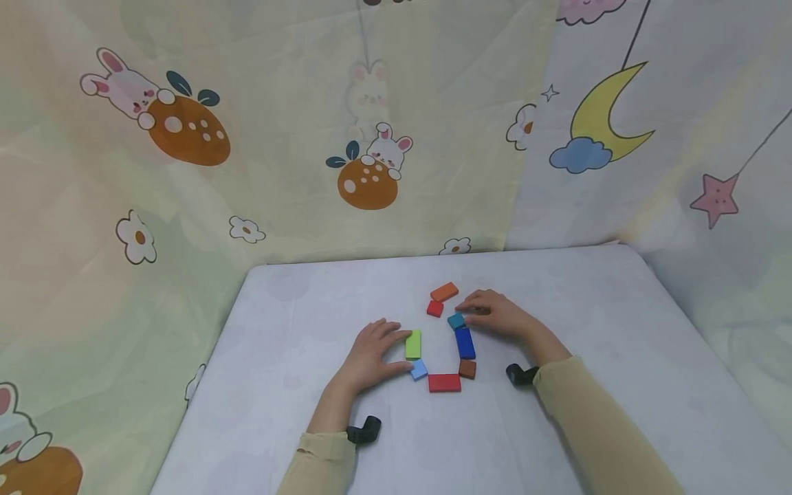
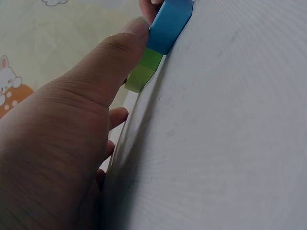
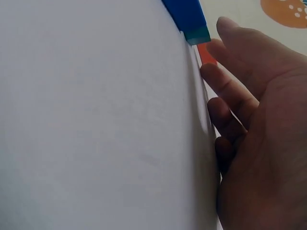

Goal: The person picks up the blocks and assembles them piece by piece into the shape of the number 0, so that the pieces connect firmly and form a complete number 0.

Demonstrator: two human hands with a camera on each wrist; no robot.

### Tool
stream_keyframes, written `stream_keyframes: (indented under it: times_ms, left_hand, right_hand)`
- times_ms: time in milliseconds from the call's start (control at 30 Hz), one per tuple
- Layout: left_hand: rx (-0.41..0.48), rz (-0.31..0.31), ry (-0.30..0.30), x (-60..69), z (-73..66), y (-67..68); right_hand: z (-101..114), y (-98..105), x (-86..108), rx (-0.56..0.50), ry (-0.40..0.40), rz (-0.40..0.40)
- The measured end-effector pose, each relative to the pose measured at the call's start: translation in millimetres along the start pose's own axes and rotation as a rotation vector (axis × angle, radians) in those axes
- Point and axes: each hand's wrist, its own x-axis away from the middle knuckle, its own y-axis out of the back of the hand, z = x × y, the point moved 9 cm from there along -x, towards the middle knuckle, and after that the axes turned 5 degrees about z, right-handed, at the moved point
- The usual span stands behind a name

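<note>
On the table, small coloured blocks form a U-shaped outline. My left hand (image 1: 371, 354) lies at its left side, thumb touching the light blue block (image 1: 419, 370) and index fingertip at the far end of the green block (image 1: 413, 345). In the left wrist view the thumb meets the side of the light blue block (image 2: 170, 26), with the green block (image 2: 144, 72) beyond. My right hand (image 1: 498, 315) is loosely bent beside the teal block (image 1: 456, 321). The right wrist view shows its thumb apart from the teal block (image 3: 197, 36), holding nothing.
A dark blue block (image 1: 465, 343), a brown block (image 1: 467, 369) and a red block (image 1: 444, 383) continue the outline. Farther back lie a small red block (image 1: 435, 309) and an orange block (image 1: 444, 292). A printed curtain (image 1: 278, 172) stands behind the white-covered table (image 1: 309, 295).
</note>
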Motion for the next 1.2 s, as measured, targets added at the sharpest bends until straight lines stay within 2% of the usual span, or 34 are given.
stream_keyframes:
  times_ms: [167, 367, 533, 700, 900, 1200]
  left_hand:
    - [0.011, 0.001, 0.002, -0.3, -0.3, 0.7]
    - [0.008, -0.002, 0.0, -0.3, -2.3, 3.1]
    - [0.012, 0.001, 0.007, 0.2, -1.8, 4.2]
    - [0.024, 0.003, 0.009, 1.1, -1.3, 4.0]
    - [0.023, 0.003, 0.003, 1.6, -1.0, 2.3]
    - [0.021, 0.002, -0.001, 1.9, -1.0, 2.9]
  right_hand:
    - [2, -2, 11.3, -0.002, 0.011, -0.058]
    - [10, -9, 34.7, 0.023, 0.012, -0.15]
    - [16, -17, 48.5, 0.067, 0.013, -0.184]
    - [17, -21, 52.2, 0.083, 0.012, -0.201]
    - [20, -21, 52.4, 0.134, 0.055, -0.212]
    - [21, -21, 52.3, 0.144, 0.056, -0.207]
